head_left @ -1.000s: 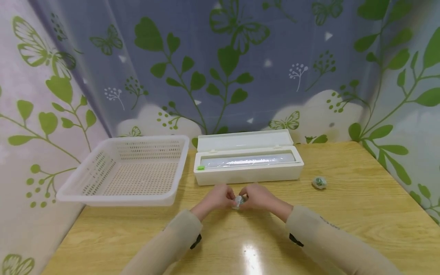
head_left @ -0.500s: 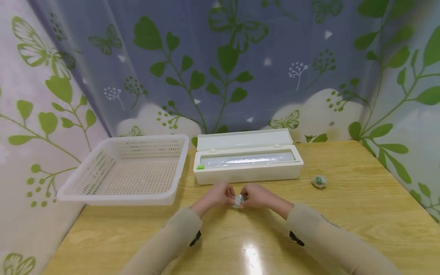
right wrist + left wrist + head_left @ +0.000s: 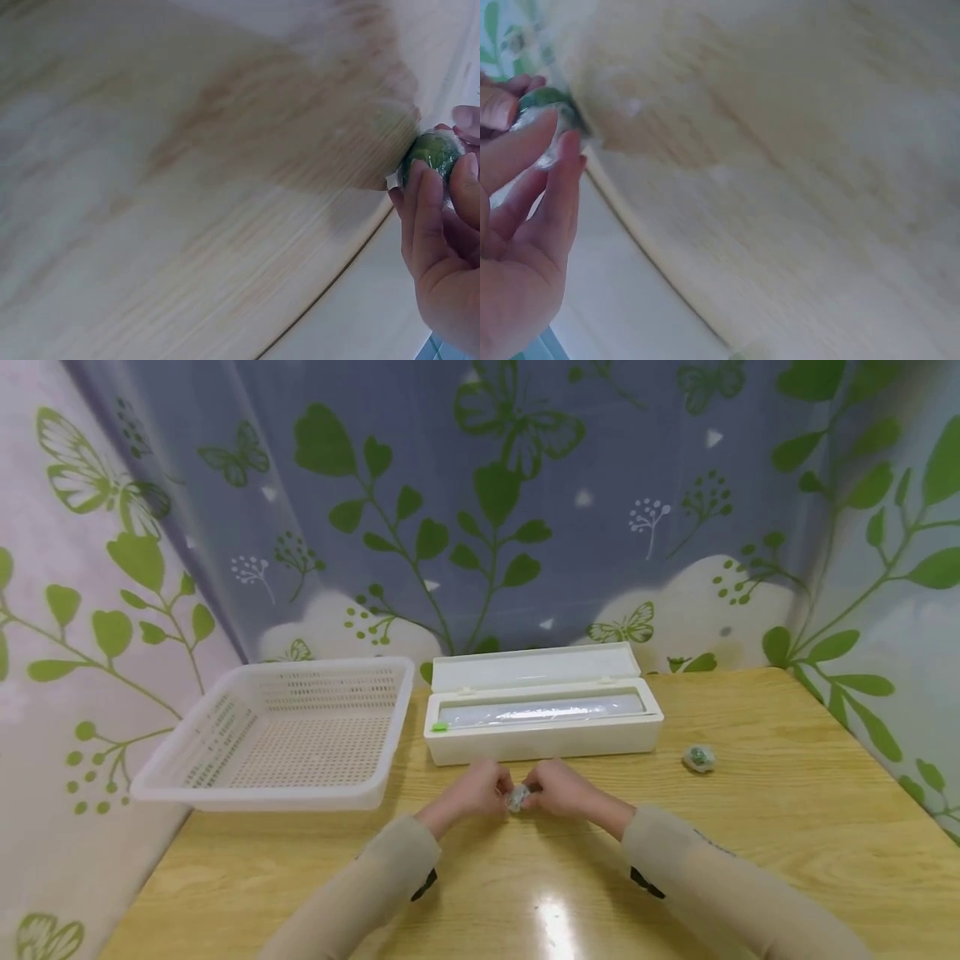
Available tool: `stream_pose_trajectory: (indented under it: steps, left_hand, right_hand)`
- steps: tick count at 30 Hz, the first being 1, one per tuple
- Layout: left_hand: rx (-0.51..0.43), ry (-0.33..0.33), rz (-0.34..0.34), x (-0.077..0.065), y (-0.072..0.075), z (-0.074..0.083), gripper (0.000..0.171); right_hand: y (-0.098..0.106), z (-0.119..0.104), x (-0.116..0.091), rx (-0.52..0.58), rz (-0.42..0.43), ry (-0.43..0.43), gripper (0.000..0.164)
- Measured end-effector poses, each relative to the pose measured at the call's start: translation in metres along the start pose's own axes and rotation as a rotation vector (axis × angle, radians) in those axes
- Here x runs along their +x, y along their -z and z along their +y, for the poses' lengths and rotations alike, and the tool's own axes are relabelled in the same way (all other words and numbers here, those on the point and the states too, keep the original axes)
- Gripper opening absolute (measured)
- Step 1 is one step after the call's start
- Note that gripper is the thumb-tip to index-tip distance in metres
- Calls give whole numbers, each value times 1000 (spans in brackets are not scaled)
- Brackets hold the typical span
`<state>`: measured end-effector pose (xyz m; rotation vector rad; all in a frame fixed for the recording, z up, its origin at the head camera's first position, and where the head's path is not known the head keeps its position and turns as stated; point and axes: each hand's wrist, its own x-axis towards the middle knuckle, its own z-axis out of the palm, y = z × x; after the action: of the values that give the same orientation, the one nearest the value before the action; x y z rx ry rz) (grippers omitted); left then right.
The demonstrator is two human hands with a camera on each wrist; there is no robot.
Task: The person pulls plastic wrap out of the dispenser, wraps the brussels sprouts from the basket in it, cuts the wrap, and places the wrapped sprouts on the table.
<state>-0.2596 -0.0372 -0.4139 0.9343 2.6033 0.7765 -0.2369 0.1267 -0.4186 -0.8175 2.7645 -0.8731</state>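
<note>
In the head view both hands meet over the table in front of the cling film box. Between them is a small round green fruit (image 3: 517, 797) wrapped in clear film. My left hand (image 3: 480, 787) pinches it from the left with thumb and fingers. From the other side, the fingertips and thumb of my right hand (image 3: 561, 787) pinch it too. Dark green skin shows through shiny, crinkled film on the fruit (image 3: 435, 154) in the right wrist view. The left wrist view has the fruit (image 3: 546, 97) partly hidden behind fingers.
A white cling film box (image 3: 540, 743) stands behind the hands with its lid (image 3: 536, 668) raised and a film roll (image 3: 543, 710) inside. Another wrapped green piece (image 3: 699, 758) lies to the right. At left is a white perforated basket (image 3: 386, 777).
Both hands stay in nearly the same spot, with the fingers shifting slightly around the wrapped fruit. Its visible side looks less silvery and greener than half a second ago.
</note>
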Motion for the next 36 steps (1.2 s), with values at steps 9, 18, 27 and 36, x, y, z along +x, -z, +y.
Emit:
stream_pose_trajectory:
  steps: [9, 18, 27, 36]
  left_hand:
    - [49, 11, 6, 0, -4, -3, 23]
    - [76, 10, 6, 1, -5, 2, 21]
    - [70, -11, -9, 7, -1, -2, 23]
    - [52, 63, -30, 6, -2, -2, 24]
  right_hand:
    - [-6, -2, -1, -108, 28, 105, 29]
    - [-2, -1, -4, -102, 33, 114, 22]
    - [3, 6, -1, -9, 7, 78, 18]
    - [7, 8, -5, 431, -39, -204, 24]
